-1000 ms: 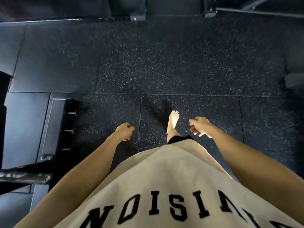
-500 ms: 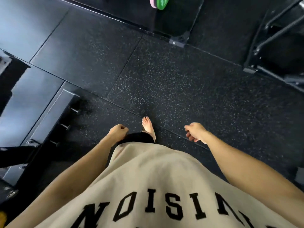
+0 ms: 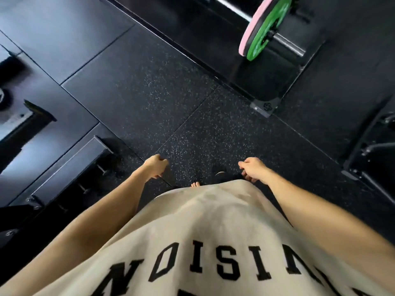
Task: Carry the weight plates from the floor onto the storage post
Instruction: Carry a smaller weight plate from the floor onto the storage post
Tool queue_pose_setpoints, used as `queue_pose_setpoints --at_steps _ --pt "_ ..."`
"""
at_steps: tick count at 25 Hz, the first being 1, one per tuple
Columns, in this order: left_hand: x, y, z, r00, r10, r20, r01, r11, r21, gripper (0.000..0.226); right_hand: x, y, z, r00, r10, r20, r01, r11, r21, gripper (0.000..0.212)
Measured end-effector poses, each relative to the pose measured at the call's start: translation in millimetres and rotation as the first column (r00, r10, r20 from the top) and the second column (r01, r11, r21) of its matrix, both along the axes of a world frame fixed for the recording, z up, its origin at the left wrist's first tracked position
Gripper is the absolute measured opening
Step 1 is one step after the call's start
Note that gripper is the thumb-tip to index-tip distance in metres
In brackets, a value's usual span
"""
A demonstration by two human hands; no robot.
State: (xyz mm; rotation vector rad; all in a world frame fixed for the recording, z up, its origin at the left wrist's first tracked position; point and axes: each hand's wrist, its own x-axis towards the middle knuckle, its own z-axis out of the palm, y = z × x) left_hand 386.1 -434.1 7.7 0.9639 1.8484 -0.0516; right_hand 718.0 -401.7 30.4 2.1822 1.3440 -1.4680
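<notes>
A pink weight plate (image 3: 251, 28) and a green weight plate (image 3: 267, 28) sit side by side on a steel barbell sleeve (image 3: 288, 44) at the top right, standing on edge on a glossy black platform (image 3: 252, 82). My left hand (image 3: 155, 166) hangs low in front of me with its fingers curled shut and nothing in it. My right hand (image 3: 252, 168) hangs at the same height, fingers loosely curled, also holding nothing. Both hands are far from the plates. No storage post is recognisable in view.
Speckled black rubber floor tiles (image 3: 171, 107) spread ahead of me. A black rack base with several short pegs (image 3: 85, 165) lies at the left. Dark metal frame legs (image 3: 367, 154) stand at the right edge. My beige shirt fills the bottom.
The view has swung and moved forward, so the pink and green plates on the barbell have come into sight at the top right. Both hands stay empty at my sides.
</notes>
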Motion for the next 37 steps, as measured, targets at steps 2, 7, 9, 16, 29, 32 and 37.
queue_pose_setpoints --at_steps 2,7,9,16,29,32,37 --pt "-13 43 0 0.999 0.052 -0.008 -0.052 0.999 -0.013 0.021 -18 62 -3 0.999 0.052 -0.009 -0.053 0.998 -0.018 0.023" --pt "-43 135 -8 0.971 0.239 -0.003 -0.238 0.966 -0.098 0.020 -70 218 -14 0.976 0.210 -0.055 -0.212 0.977 -0.037 0.025" --pt "-57 168 -4 0.933 0.358 -0.027 -0.359 0.926 -0.118 0.019 -96 284 -13 0.955 0.291 -0.057 -0.293 0.956 -0.033 0.025" --pt "-107 261 -5 0.778 0.601 -0.186 -0.604 0.796 0.046 0.031 -218 462 -9 0.767 0.639 -0.066 -0.642 0.765 -0.056 0.025" --pt "-388 400 -13 0.535 0.845 -0.018 -0.844 0.534 -0.037 0.023 -564 672 -13 0.597 0.802 -0.029 -0.802 0.597 0.021 0.025" --pt "-455 419 -7 0.420 0.907 0.027 -0.907 0.420 -0.004 0.020 -656 694 -15 0.512 0.858 -0.034 -0.856 0.513 0.055 0.025" --pt "-515 428 -23 0.345 0.939 0.015 -0.926 0.343 -0.159 0.019 -786 731 -35 0.341 0.940 0.017 -0.940 0.341 0.009 0.020"
